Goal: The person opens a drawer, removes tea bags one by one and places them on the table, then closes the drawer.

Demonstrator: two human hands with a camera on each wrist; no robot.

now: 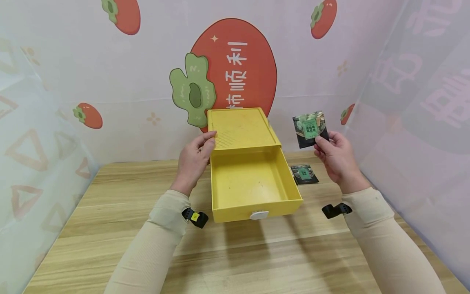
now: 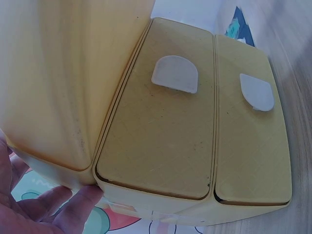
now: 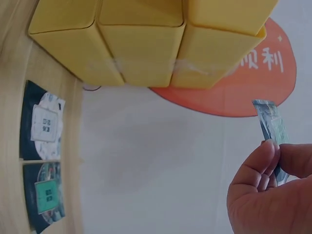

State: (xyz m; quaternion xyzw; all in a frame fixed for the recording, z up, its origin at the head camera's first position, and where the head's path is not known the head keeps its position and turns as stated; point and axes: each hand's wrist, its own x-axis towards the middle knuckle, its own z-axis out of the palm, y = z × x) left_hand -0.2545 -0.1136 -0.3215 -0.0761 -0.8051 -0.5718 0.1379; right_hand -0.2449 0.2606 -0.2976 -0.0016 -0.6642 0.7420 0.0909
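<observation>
A yellow drawer cabinet (image 1: 242, 128) stands on the table, its top drawer (image 1: 253, 183) pulled out with nothing inside. My left hand (image 1: 195, 161) holds the cabinet at its upper left edge, thumb near the front and fingers along the side wall. In my right hand (image 1: 339, 159), thumb and fingers pinch a dark tea sachet (image 1: 305, 124) with a green label, raised to the right of the cabinet. The right wrist view shows this sachet (image 3: 273, 122) nearly edge-on. Two lower drawers (image 2: 156, 126) are closed, each with a white pull tab.
Two more sachets lie on the table right of the cabinet, one with a green label (image 3: 47, 195) and one with a white label (image 3: 45, 124). The wooden table (image 1: 121, 220) meets a printed backdrop (image 1: 147, 81) behind and at both sides.
</observation>
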